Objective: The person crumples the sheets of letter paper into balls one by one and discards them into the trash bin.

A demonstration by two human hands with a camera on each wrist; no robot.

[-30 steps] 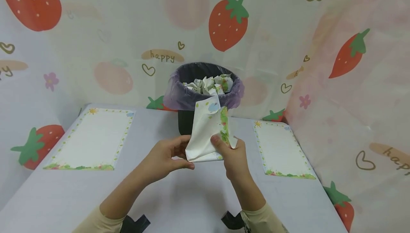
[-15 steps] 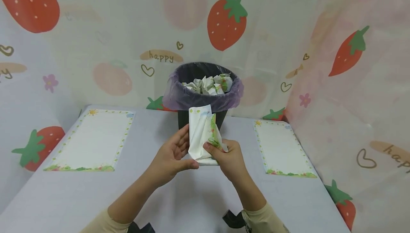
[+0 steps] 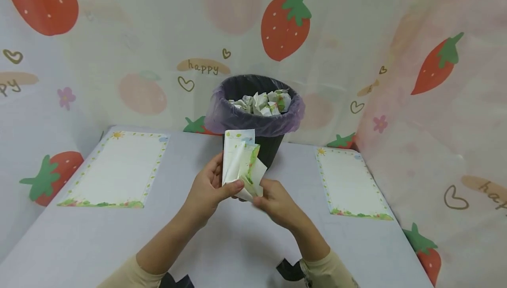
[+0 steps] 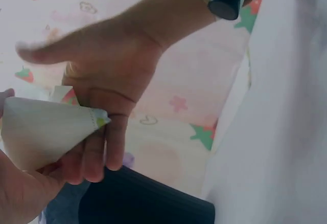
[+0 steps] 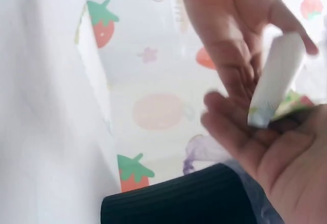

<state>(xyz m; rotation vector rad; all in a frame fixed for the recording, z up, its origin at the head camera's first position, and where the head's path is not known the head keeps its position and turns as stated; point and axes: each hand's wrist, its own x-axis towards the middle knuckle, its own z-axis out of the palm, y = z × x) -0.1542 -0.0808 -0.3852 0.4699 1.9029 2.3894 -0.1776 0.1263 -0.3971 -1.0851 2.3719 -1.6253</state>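
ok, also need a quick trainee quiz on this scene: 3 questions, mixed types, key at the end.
1. Multiple choice: what lines the bin?
A) Newspaper
B) A purple bag
C) A towel
2. Short answer: what is the right grip touching?
3. True or false: patterned flat sheets lie on the table to both sides of the bin.

Key:
1. B
2. The folded paper, at its lower corner
3. True
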